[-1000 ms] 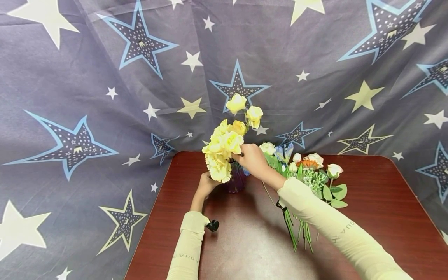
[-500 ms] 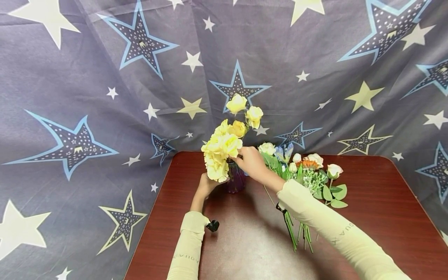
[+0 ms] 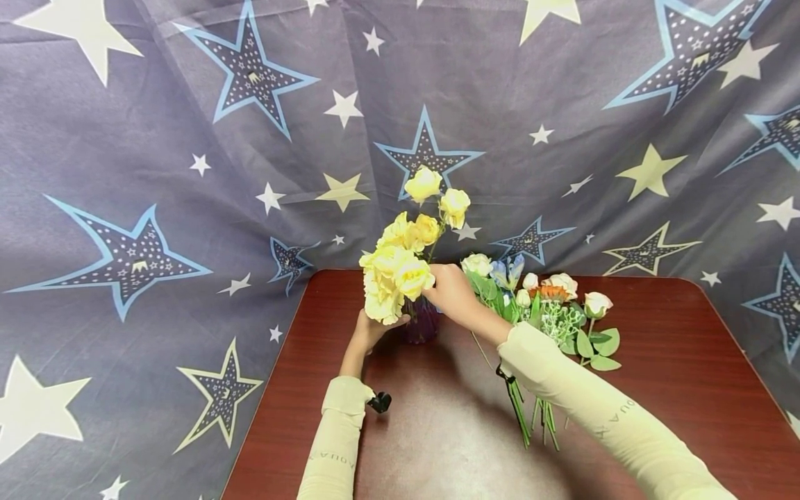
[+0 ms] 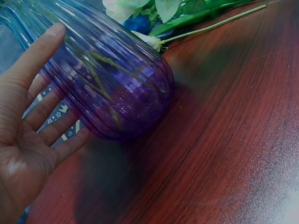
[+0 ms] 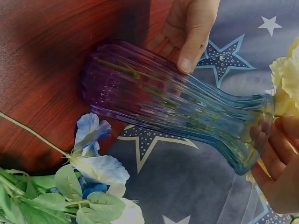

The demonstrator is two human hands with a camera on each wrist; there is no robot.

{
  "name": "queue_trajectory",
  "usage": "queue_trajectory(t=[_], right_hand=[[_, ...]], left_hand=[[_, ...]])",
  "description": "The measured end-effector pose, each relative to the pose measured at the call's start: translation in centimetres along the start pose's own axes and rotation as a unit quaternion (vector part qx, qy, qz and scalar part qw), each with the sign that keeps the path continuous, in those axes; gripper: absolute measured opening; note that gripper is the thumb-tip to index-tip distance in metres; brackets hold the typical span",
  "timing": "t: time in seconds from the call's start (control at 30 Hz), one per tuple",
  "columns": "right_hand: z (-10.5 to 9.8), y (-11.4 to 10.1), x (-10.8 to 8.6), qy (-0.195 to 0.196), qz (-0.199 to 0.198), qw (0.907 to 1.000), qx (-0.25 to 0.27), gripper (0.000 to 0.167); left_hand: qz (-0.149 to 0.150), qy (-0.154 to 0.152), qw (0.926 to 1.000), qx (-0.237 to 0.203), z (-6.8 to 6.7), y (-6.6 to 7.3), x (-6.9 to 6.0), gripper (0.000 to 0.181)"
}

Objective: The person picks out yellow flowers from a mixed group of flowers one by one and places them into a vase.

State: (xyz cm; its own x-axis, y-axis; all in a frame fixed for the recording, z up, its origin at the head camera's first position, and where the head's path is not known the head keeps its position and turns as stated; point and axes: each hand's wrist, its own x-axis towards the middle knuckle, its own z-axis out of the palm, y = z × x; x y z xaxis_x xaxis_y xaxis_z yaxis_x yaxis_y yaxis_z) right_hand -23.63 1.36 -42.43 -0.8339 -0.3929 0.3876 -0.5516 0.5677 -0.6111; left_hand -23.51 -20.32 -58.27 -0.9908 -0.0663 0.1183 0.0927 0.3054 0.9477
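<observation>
A ribbed glass vase (image 3: 422, 328), purple at the base and blue toward its mouth, stands on the table with green stems inside. My left hand (image 3: 371, 329) holds the vase's side, thumb on one face and fingers along the other, as the left wrist view shows the hand (image 4: 21, 144). At the vase's rim, my right hand (image 3: 453, 292) pinches a yellow flower by its stem, partly hidden behind the blossoms. Ruffled yellow flowers (image 3: 390, 271) lean left over the rim. Two taller yellow blooms (image 3: 454, 207) rise above them.
Right of the vase lies a pile of artificial flowers: a white rose (image 3: 477, 264), a blue flower (image 3: 507, 272), an orange flower (image 3: 550, 293) and a pale pink rose (image 3: 597, 305). Green stems (image 3: 546, 420) point toward the front. A star-patterned cloth (image 3: 300, 160) hangs behind the table.
The lower yellow blossoms have shifted slightly, with the front one sinking lower beside my right hand. My left hand has stayed at the vase.
</observation>
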Motion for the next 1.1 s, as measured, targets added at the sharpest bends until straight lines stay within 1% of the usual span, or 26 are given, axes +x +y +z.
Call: queue_trajectory(t=[0.1, 0.23, 0.33, 0.43, 0.53, 0.67, 0.77, 0.87, 0.93, 1.03, 1.07, 1.1], right_hand=[[0.1, 0.21, -0.12, 0.012, -0.014, 0.9997, 0.018, 0.019], [0.24, 0.53, -0.33, 0.024, -0.029, 0.9982, 0.047, 0.003], [0.26, 0.69, -0.49, 0.035, -0.038, 0.9963, 0.068, 0.01], [0.18, 0.74, -0.65, 0.048, -0.034, 0.9944, 0.088, 0.009], [0.1, 0.72, -0.71, 0.061, -0.018, 0.9929, 0.101, 0.003], [0.03, 0.63, -0.5, 0.089, 0.005, 0.9916, 0.093, 0.011], [-0.08, 0.51, -0.29, 0.118, 0.014, 0.9892, 0.087, 0.016], [-0.23, 0.38, -0.22, 0.141, 0.014, 0.9859, 0.089, 0.019], [-0.29, 0.34, -0.24, 0.15, 0.016, 0.9832, 0.103, 0.018], [-0.34, 0.41, -0.37, 0.156, 0.025, 0.9782, 0.134, 0.006], [-0.36, 0.45, -0.44, 0.157, 0.029, 0.9762, 0.147, 0.005], [-0.39, 0.48, -0.52, 0.16, 0.032, 0.974, 0.157, 0.01]], left_hand=[[-0.003, -0.004, 1.0, -0.001, -0.05, -0.01, -0.01, 0.065], [0.006, -0.006, 0.9999, -0.012, -0.08, 0.03, -0.01, 0.066], [0.022, -0.006, 0.9994, -0.026, -0.04, -0.05, 0.07, 0.071], [0.04, -0.003, 0.9985, -0.037, 0.05, -0.21, 0.23, 0.076], [0.046, 0.0, 0.9978, -0.046, 0.14, -0.39, 0.37, 0.078], [0.036, 0.002, 0.9984, -0.045, 0.18, -0.39, 0.33, 0.077], [0.023, 0.006, 0.9993, -0.029, 0.17, -0.24, 0.19, 0.071], [0.01, 0.011, 0.9998, -0.01, 0.16, -0.13, 0.09, 0.063], [0.007, 0.013, 0.9999, -0.006, 0.13, -0.02, 0.05, 0.06], [0.001, 0.014, 0.9999, -0.001, 0.09, 0.08, -0.02, 0.059], [0.0, 0.013, 0.9999, -0.001, 0.08, 0.11, -0.03, 0.059], [-0.001, 0.012, 0.9999, 0.001, 0.07, 0.12, -0.03, 0.059]])
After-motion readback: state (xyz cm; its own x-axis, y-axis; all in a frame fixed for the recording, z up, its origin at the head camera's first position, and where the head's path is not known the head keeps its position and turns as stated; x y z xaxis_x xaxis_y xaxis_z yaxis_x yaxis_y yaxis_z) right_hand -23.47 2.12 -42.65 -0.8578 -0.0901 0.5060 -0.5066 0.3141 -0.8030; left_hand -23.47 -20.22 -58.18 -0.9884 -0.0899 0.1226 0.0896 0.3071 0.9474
